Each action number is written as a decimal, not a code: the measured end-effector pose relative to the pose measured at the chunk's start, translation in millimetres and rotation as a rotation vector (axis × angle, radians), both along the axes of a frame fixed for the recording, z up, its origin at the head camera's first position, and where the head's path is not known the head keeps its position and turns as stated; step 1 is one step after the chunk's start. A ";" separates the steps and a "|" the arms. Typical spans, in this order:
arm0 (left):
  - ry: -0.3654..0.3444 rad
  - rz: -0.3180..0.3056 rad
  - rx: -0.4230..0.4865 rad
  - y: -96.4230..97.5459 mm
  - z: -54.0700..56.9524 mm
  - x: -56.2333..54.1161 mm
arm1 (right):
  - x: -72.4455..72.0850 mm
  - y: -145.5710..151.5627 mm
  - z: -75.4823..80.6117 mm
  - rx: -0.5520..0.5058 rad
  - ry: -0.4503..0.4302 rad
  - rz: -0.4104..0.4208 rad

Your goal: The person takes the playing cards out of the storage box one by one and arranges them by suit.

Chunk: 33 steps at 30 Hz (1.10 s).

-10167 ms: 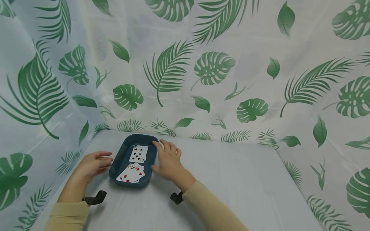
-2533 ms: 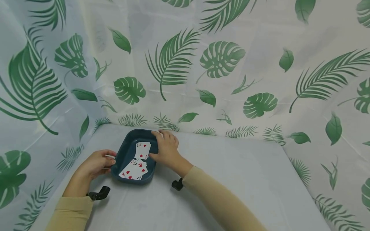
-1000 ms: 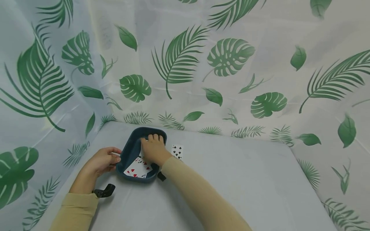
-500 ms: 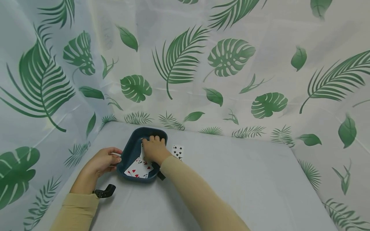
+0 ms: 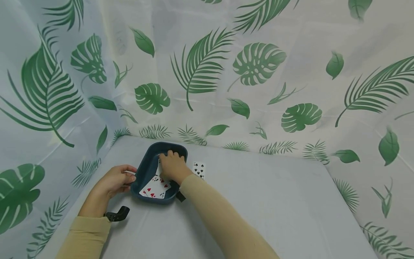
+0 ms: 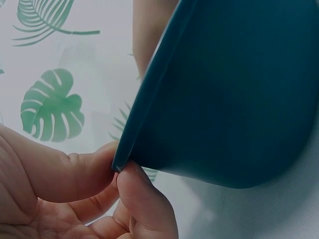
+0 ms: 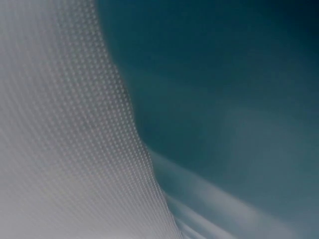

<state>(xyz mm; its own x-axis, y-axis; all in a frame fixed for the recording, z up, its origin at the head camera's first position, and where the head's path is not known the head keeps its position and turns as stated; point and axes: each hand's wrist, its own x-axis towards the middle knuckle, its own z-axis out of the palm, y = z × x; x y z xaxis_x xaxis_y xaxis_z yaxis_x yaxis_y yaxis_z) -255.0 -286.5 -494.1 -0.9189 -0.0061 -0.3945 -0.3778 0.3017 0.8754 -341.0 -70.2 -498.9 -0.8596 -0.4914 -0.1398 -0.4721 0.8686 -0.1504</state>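
Note:
My left hand [image 5: 117, 180] pinches the left rim of a dark blue tray [image 5: 142, 169] between thumb and finger; the left wrist view shows the tray wall [image 6: 224, 99] close up. My right hand [image 5: 174, 166] reaches into the tray from the right, fingers bent over a white playing card [image 5: 158, 169] at the far end. That hand covers most of the card, so its grip is hidden. Nearer me in the tray lie several overlapping heart cards [image 5: 153, 189]. A spade card [image 5: 198, 169] lies face up on the table, right of the tray.
White cloth covers the table [image 5: 258, 201]. Behind and to the left hang white sheets [image 5: 207, 82] with green leaves. A black wrist mount [image 5: 118, 214] sits at my left wrist. In the right wrist view, the blurred blue tray wall [image 7: 214, 74] and cloth [image 7: 65, 124] fill the frame.
Since 2.5 s ago my right hand has moved from the tray's right rim onto the far cards inside. The spade card on the table has come into view. The last second shows almost no motion.

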 end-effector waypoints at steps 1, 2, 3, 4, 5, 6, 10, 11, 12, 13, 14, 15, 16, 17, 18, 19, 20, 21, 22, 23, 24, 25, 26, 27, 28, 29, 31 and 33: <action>0.002 -0.002 0.001 0.4 0.4 0.1 | -0.3 0.4 -0.2 -0.008 0.004 -0.003; 0.005 -0.003 0.003 0.7 0.8 0.2 | -0.6 0.7 -0.4 -0.016 0.009 -0.005; 0.006 -0.004 0.004 1.0 1.2 0.2 | -0.7 1.1 -0.4 -0.022 0.016 -0.008; 0.008 -0.005 0.005 1.3 1.5 0.2 | -0.7 1.3 -0.2 -0.027 0.024 -0.008; 0.008 -0.005 0.006 1.5 1.8 0.2 | -0.6 1.6 0.0 -0.028 0.033 -0.006; 0.009 -0.006 0.007 1.7 2.1 0.1 | -0.7 1.9 0.1 -0.028 0.044 -0.004; 0.012 -0.008 0.007 2.0 2.2 -0.4 | -0.6 3.0 0.2 -0.029 0.086 0.006; 0.012 -0.008 0.006 1.9 2.1 -0.6 | -1.0 3.3 -0.4 -0.031 0.093 0.007; 0.013 -0.009 0.005 1.9 2.0 -0.8 | -1.2 3.5 -0.8 -0.034 0.100 0.007; 0.014 -0.010 0.004 1.9 2.0 -1.0 | -1.3 3.8 -0.8 -0.038 0.105 0.009; 0.014 -0.010 0.001 1.9 2.0 -1.1 | -1.4 4.1 -1.0 -0.043 0.108 0.009; 0.013 -0.009 -0.001 1.8 2.1 -1.2 | -1.4 4.6 -0.8 -0.049 0.111 0.012; 0.011 -0.008 -0.004 1.8 2.2 -1.2 | -1.0 5.1 -0.6 -0.054 0.112 0.015; 0.009 -0.006 -0.008 2.0 2.5 -1.0 | -0.6 5.4 0.0 -0.060 0.112 0.019; 0.007 -0.004 -0.010 2.1 2.7 -0.9 | 0.3 5.8 0.8 -0.067 0.113 0.022; 0.005 -0.003 -0.013 2.3 2.9 -0.6 | 1.0 6.2 1.7 -0.073 0.113 0.026; 0.004 -0.003 -0.016 2.2 2.5 -0.6 | 2.1 6.9 2.7 -0.079 0.114 0.031; 0.003 -0.001 -0.017 2.2 2.2 -0.5 | 2.7 7.3 3.4 -0.083 0.114 0.036; 0.002 -0.001 -0.018 2.2 1.8 -0.5 | 2.8 7.9 3.5 -0.090 0.113 0.041; 0.003 -0.001 -0.018 2.2 1.3 -0.5 | 2.6 8.3 3.2 -0.100 0.114 0.044; 0.003 -0.001 -0.017 2.0 0.6 -0.6 | 2.2 8.9 2.7 -0.109 0.115 0.049; 0.005 -0.002 -0.017 1.9 0.0 -0.7 | 1.5 9.3 2.4 -0.118 0.115 0.054; 0.005 -0.003 -0.016 1.7 -0.5 -0.8 | 0.7 9.8 1.8 -0.128 0.114 0.059; 0.006 -0.003 -0.016 1.8 -0.5 -0.7 | -0.3 10.2 1.3 -0.138 0.111 0.065; 0.007 -0.003 -0.014 1.8 -0.4 -0.5 | -1.0 10.7 1.1 -0.148 0.110 0.072; 0.007 -0.003 -0.013 1.8 -0.3 -0.4 | -1.3 11.4 1.3 -0.153 0.110 0.077; 0.009 -0.005 -0.010 1.9 0.3 0.1 | -1.3 13.1 3.2 -0.162 0.106 0.090; 0.011 -0.007 -0.008 2.1 0.9 0.4 | -0.4 15.5 6.4 -0.174 0.098 0.095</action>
